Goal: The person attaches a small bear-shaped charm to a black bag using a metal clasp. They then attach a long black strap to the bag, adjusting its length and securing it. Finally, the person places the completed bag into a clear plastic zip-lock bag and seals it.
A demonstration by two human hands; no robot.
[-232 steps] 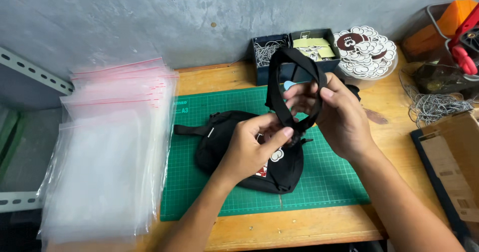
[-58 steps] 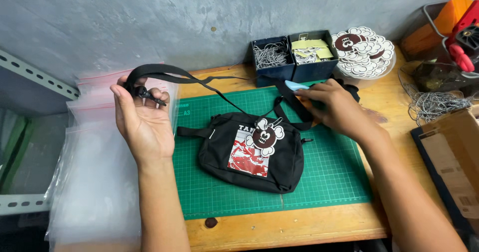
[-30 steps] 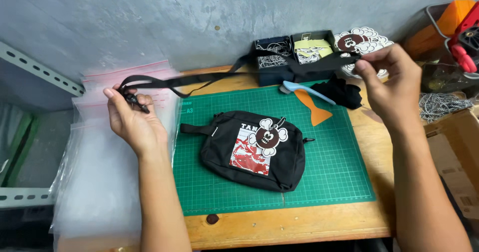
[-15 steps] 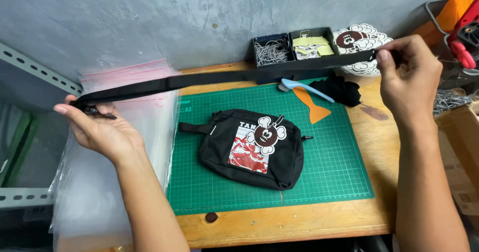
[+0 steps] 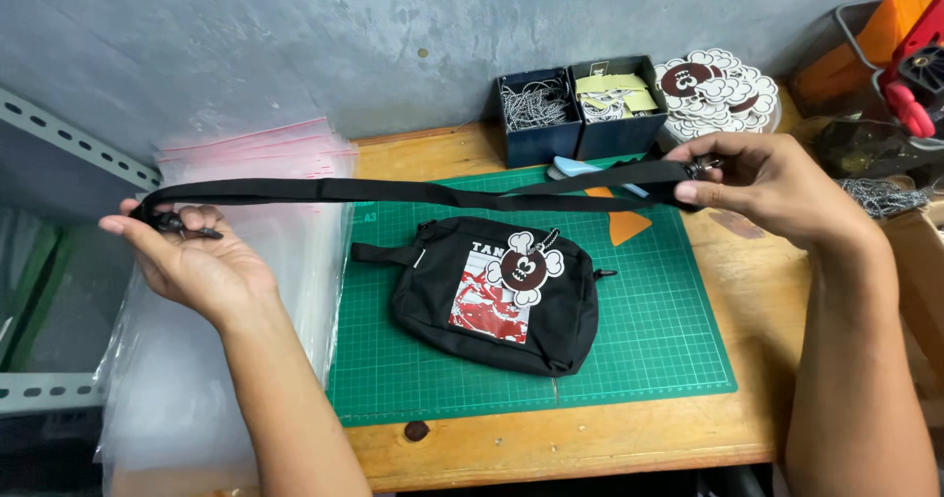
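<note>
Black strap [image 5: 413,192] now pulled taut, full length, above green mat [image 5: 678,350]; was slack loop second ago; left hand [image 5: 197,261] pinches clip end, right hand [image 5: 777,187] grips other end; pouch [image 5: 497,295] lies below, unattached.

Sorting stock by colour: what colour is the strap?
Black; the strap shows best in the head view, stretched between both hands.
</note>
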